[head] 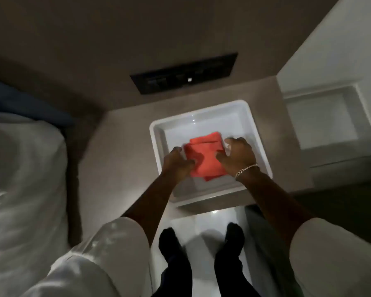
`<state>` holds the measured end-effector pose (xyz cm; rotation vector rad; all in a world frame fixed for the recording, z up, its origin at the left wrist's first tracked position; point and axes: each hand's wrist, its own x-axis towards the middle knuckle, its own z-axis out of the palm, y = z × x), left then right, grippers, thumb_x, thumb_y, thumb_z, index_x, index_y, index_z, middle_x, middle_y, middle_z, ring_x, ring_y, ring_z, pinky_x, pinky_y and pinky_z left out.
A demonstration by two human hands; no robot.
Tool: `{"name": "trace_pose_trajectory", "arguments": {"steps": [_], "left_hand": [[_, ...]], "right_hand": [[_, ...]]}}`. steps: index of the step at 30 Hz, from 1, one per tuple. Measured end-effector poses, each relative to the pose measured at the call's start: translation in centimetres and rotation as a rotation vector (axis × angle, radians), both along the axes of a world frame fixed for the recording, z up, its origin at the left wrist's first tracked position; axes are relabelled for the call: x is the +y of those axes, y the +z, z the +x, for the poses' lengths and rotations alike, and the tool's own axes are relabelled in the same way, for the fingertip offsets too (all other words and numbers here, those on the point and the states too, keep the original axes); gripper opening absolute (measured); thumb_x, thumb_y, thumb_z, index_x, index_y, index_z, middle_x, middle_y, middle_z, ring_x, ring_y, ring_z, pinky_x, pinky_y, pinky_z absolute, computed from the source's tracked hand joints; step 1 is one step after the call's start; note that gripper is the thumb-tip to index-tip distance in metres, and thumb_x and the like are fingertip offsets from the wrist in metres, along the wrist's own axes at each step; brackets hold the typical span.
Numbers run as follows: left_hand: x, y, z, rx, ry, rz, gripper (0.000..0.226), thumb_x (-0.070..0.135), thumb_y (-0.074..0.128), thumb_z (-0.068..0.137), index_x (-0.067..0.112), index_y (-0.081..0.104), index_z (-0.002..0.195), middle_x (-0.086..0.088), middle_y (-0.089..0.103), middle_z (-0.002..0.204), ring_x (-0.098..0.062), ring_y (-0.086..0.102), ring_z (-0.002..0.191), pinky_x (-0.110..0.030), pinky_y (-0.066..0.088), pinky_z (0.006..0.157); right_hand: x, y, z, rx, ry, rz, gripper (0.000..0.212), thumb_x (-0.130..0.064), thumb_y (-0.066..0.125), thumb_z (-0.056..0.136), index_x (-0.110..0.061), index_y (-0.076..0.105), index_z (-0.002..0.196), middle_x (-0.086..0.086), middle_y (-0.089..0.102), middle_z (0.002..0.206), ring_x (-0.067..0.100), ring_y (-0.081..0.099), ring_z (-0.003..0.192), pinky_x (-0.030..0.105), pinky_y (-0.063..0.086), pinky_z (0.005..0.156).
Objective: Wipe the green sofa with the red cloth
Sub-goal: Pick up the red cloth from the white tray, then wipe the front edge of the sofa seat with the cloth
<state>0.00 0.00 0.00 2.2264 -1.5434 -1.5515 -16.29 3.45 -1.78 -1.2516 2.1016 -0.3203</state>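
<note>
The red cloth (205,156), folded flat, lies in a white tray (156,133) on a beige ledge (120,151). The left hand (177,162) pinches its 9 o'clock edge; the right hand (238,154) grips its 3 o'clock edge. A white bed (24,179) lies at 9 o'clock.

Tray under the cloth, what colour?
White, glossy tray; head view shows it, with the red cloth inside.

head-worn view, steeply downward, close
</note>
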Motion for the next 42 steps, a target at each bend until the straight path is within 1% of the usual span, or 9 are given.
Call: {"name": "trace_pose_trajectory", "arguments": {"steps": [4, 7, 11, 16, 24, 28, 33, 38, 42], "left_hand": [[0.2, -2.0, -1.3, 0.073, 0.249, -0.135, 0.046, 0.016, 0.072, 0.075, 0.013, 0.063, 0.12, -0.008, 0.072, 0.115, -0.027, 0.068, 0.105, -0.033, 0.055, 0.095], [0.8, -2.5, -1.6, 0.229, 0.399, -0.048, 0.019, 0.015, 0.076, 0.064, 0.015, 0.07, 0.082, -0.014, 0.075, 0.093, -0.033, 0.072, 0.086, -0.051, 0.061, 0.08], [1.8, 1.3, -1.8, 0.407, 0.372, 0.029, 0.015, -0.004, 0.066, 0.079, 0.01, 0.064, 0.077, -0.017, 0.069, 0.087, -0.034, 0.068, 0.082, -0.046, 0.06, 0.077], [4.9, 8.8, -2.3, 0.476, 0.113, 0.025, 0.014, 0.001, 0.069, 0.076, 0.014, 0.069, 0.081, -0.02, 0.073, 0.095, -0.041, 0.069, 0.097, -0.06, 0.056, 0.088], [18.2, 15.5, -8.1, 0.551, -0.32, 0.087, 0.022, 0.01, 0.077, 0.07, 0.019, 0.064, 0.085, -0.007, 0.072, 0.086, -0.027, 0.067, 0.085, -0.056, 0.055, 0.086], [28.0, 14.9, -11.7, 0.48, -0.572, 0.045, 0.02, 0.028, 0.075, 0.062, 0.026, 0.068, 0.08, -0.001, 0.073, 0.084, -0.021, 0.069, 0.08, -0.05, 0.059, 0.077], [37.2, 11.1, -13.3, 0.446, -0.608, -0.26, 0.024, 0.013, 0.074, 0.072, 0.035, 0.064, 0.073, -0.005, 0.072, 0.073, -0.024, 0.069, 0.071, -0.047, 0.058, 0.074], [46.3, 7.3, -14.5, 0.51, -0.751, -0.182, 0.02, 0.004, 0.07, 0.082, 0.022, 0.07, 0.09, 0.005, 0.073, 0.088, -0.013, 0.071, 0.084, -0.032, 0.06, 0.081], [50.7, 1.1, -17.5, 0.606, -1.225, -0.399, 0.025, 0.016, 0.059, 0.087, 0.012, 0.07, 0.11, -0.005, 0.072, 0.116, -0.02, 0.065, 0.113, -0.033, 0.05, 0.1]], "right_hand": [[-0.1, -2.7, 1.8, 0.027, -0.062, -0.085, 0.036, -0.016, 0.064, 0.082, -0.002, 0.06, 0.115, 0.025, 0.063, 0.112, 0.042, 0.058, 0.106, 0.042, 0.048, 0.093], [0.7, -3.3, 1.9, 0.013, -0.15, -0.181, 0.042, -0.019, 0.053, 0.079, -0.005, 0.064, 0.117, 0.025, 0.066, 0.107, 0.042, 0.06, 0.102, 0.041, 0.048, 0.091], [3.8, 0.2, 1.9, -0.028, -0.29, -0.364, 0.036, -0.025, 0.055, 0.082, -0.002, 0.068, 0.105, 0.023, 0.069, 0.093, 0.036, 0.064, 0.085, 0.027, 0.04, 0.074], [11.6, 8.3, 1.7, -0.141, -0.498, -0.514, 0.042, -0.047, 0.049, 0.084, -0.011, 0.068, 0.091, 0.001, 0.064, 0.075, 0.004, 0.05, 0.068, 0.012, 0.034, 0.061], [28.5, 14.8, 1.3, -0.05, -1.009, -0.592, 0.038, -0.042, 0.052, 0.086, -0.011, 0.068, 0.1, -0.002, 0.064, 0.077, 0.007, 0.054, 0.069, 0.003, 0.039, 0.064], [38.8, 14.1, 0.6, 0.049, -1.251, -0.59, 0.034, -0.039, 0.05, 0.088, -0.014, 0.067, 0.104, 0.0, 0.069, 0.084, 0.008, 0.059, 0.069, 0.024, 0.047, 0.062], [49.5, 11.0, 0.7, 0.113, -1.429, -0.627, 0.033, -0.038, 0.052, 0.087, -0.015, 0.067, 0.106, -0.002, 0.07, 0.091, -0.008, 0.058, 0.077, 0.007, 0.042, 0.068], [58.6, 6.1, 0.2, 0.035, -1.642, -0.634, 0.023, -0.03, 0.056, 0.089, -0.018, 0.067, 0.106, -0.007, 0.071, 0.094, -0.005, 0.062, 0.085, 0.013, 0.047, 0.075], [64.3, 2.4, -2.3, 0.114, -1.678, -0.509, 0.021, -0.027, 0.055, 0.09, -0.018, 0.069, 0.103, 0.001, 0.073, 0.092, 0.007, 0.065, 0.082, 0.021, 0.049, 0.075]]}}
